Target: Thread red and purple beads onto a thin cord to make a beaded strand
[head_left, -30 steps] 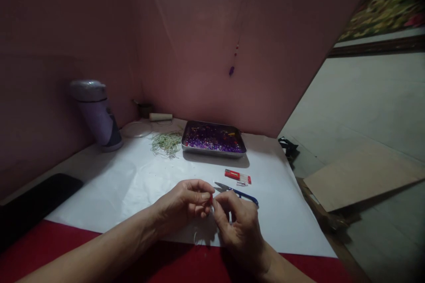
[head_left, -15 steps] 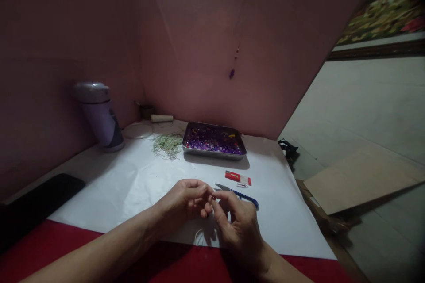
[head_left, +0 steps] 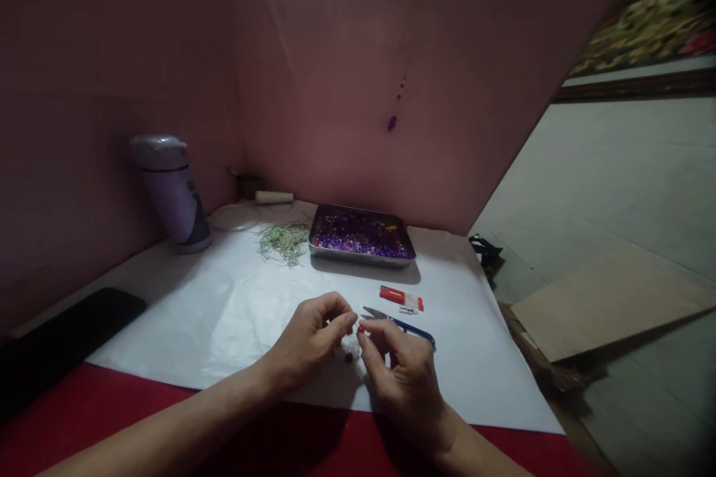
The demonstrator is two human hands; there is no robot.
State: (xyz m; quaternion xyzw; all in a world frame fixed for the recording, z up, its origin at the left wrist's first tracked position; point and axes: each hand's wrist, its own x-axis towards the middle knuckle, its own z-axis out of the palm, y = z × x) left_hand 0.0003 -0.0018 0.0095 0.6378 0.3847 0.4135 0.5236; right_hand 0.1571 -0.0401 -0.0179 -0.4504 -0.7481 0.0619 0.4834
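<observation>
Between the thumb and forefinger of my right hand (head_left: pixel 400 369) is a small red bead (head_left: pixel 361 329). My left hand (head_left: pixel 318 332) is pinched just left of it, on something thin and pale, perhaps a thread end. Below the fingertips are clear beads (head_left: pixel 352 349) and a dark one (head_left: pixel 349 358), close to the white sheet (head_left: pixel 235 313). Blue-handled snips (head_left: pixel 417 331) lie partly behind my right hand. Past them are a red packet (head_left: pixel 393 294) and a small metal piece (head_left: pixel 408 309).
A metal tray (head_left: pixel 363 261) of purple beads stands at the back, beside a tangle of green threads (head_left: pixel 283 242). A purple flask (head_left: pixel 176 201) and a black object (head_left: pixel 78 335) are at the left. A beaded strand (head_left: pixel 392 123) hangs against the pink wall.
My left hand's fingers have drawn together and moved slightly away from the red bead. The clear and dark beads below have come into view.
</observation>
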